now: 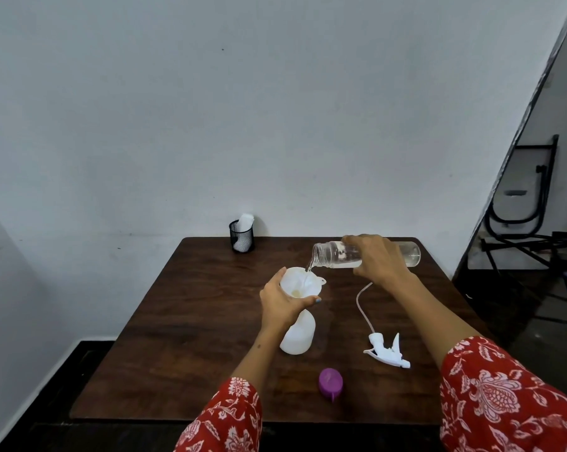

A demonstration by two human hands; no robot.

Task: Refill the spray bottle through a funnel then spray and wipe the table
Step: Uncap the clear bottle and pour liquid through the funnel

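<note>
Step in hand: refilling, by my reading; water runs from the clear bottle into the funnel.
Right hand: clamped around the clear bottle, tipped nearly flat, mouth over the funnel's far rim.
Left hand: closed on the funnel, steadying it atop the spray bottle, mid-table.
Trigger head: lying right of the spray bottle, tube trailing far.
Purple cap: near edge.
Cloth: seemingly in the mesh cup, far side.
Next move: likely level the clear bottle before overflow, lift the funnel, screw the trigger head on.

Red sleeves with a white-pink floral print cover both bare-forearmed arms.
</note>
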